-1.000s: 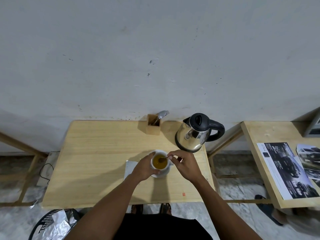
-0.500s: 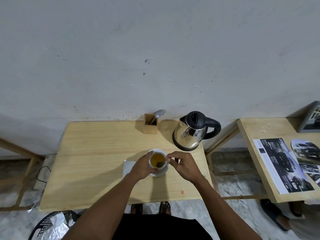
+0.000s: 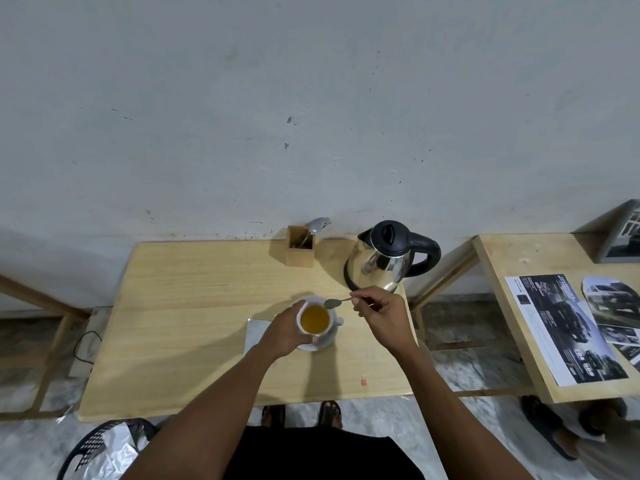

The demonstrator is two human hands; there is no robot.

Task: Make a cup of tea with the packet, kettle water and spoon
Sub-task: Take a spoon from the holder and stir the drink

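From my head camera: half a second ago the spoon (image 3: 333,302) sat in the tea; now my right hand (image 3: 382,315) has lifted it clear, fingers pinched shut on the handle, bowl just past the far rim of the cup (image 3: 314,319). My left hand (image 3: 289,329) is wrapped around the cup's near side, steadying it on the saucer (image 3: 320,344). The tea is amber, so I judge the stirring done. The kettle (image 3: 384,259) stands behind my right hand, near the wooden holder (image 3: 300,247) with cutlery. The white thing under my left wrist, maybe the packet (image 3: 255,329), I can't tell for sure. What's left is putting the spoon down
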